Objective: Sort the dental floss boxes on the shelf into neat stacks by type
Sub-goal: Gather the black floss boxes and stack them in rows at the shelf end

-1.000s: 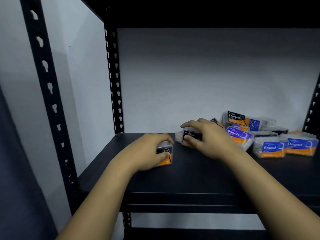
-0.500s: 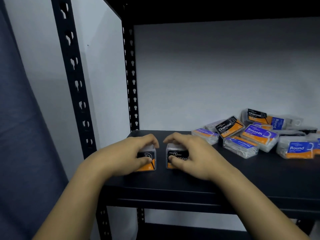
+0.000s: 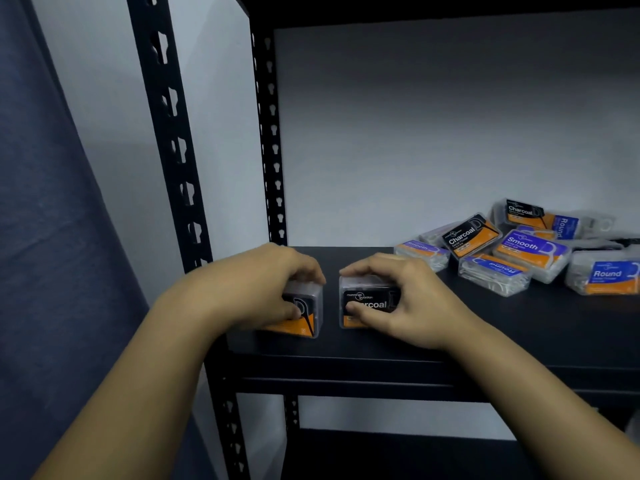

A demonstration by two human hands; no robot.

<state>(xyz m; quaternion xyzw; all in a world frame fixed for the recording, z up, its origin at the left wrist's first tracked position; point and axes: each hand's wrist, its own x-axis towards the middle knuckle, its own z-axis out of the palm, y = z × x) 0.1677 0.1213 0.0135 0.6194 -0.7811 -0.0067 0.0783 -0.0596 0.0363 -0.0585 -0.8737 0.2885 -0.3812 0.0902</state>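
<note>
Left hand [image 3: 263,289] grips 1 charcoal box [image 3: 304,311]; right hand [image 3: 398,303] grips another [image 3: 367,303], just beside it at 3 o'clock. Square their edges before stacking. Unsorted pile [image 3: 519,251] waits at 2 o'clock on the shelf [image 3: 519,334].

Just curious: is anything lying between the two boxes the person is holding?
No. The head view shows only bare shelf between the left box and right box.

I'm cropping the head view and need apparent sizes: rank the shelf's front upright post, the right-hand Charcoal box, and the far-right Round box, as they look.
1. Front upright post, by far.
2. and 3. The Charcoal box gripped by the right hand and the Round box look alike; hand cover and nearness leave them unranked.
</note>
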